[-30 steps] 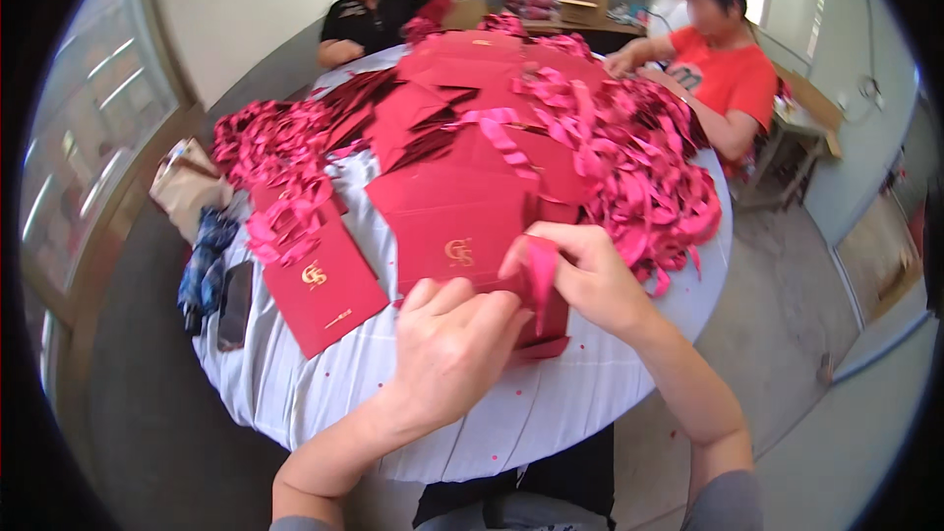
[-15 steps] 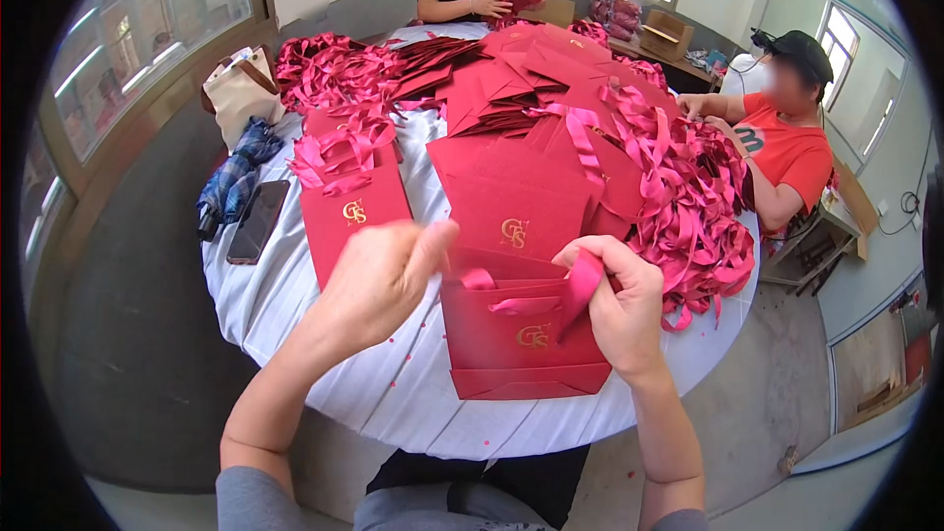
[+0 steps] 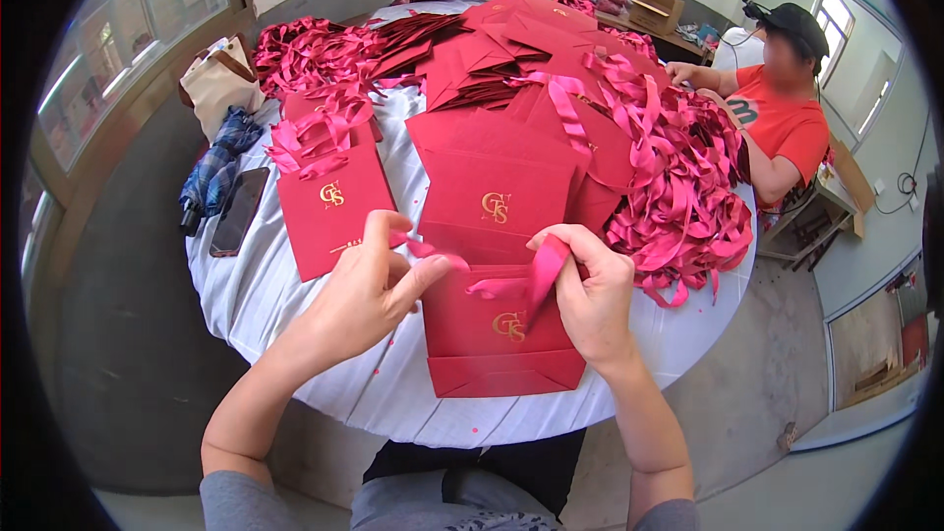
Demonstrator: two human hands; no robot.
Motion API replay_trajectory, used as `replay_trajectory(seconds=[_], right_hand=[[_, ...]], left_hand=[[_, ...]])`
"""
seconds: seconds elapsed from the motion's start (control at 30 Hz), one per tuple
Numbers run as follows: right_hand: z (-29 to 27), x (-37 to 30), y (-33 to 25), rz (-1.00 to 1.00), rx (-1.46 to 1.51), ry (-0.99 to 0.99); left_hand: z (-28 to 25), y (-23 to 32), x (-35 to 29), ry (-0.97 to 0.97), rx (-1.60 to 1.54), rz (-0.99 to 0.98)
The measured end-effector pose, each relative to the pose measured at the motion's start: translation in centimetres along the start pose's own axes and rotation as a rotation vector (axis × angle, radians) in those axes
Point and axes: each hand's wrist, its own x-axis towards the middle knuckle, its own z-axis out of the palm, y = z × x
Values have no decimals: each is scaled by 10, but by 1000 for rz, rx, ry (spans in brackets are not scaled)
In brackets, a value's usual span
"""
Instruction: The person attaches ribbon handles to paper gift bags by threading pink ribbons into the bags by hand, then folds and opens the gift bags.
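A dark red paper bag (image 3: 501,369) with a gold emblem lies flat before me at the table's near edge. Pink ribbon comes out near its top. My right hand (image 3: 595,300) pinches a loop of this ribbon (image 3: 547,270) between thumb and fingers, over the bag's upper right. At the upper left, my left hand (image 3: 359,295) has a loose ribbon end (image 3: 433,252) running from its fingers past the thumb tip. The thumb stands apart from the index finger, and the other fingers are curled. Just where they grip the ribbon is partly hidden.
Another red bag (image 3: 334,206) lies left of my work. Beyond are piled red bags (image 3: 501,152) and heaped pink ribbons (image 3: 678,226). A phone (image 3: 239,211), folded umbrella (image 3: 218,162) and cream bag (image 3: 221,88) line the left edge. Two people sit around the white-covered table (image 3: 246,285).
My left hand has loosened from a closed fist, its thumb and index finger now apart and the ribbon slack beside them. The right hand keeps its pinch. The whole view has shifted slightly.
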Motion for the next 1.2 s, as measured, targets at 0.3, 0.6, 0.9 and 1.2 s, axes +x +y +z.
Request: replay_trajectory(seconds=[0.3,0.6,0.9,1.2], right_hand=[[10,-5,4,-117,-35,13],[11,-12,9,-87,-38,21],[21,-18,16,237,152,-33],[23,-18,33,563,425,-163]], left_hand=[[8,21,20,-130,-680,155],[37,8,31,65,-376,344],[43,-3,45,-37,-592,176],[55,-11,55,-17,-707,82]])
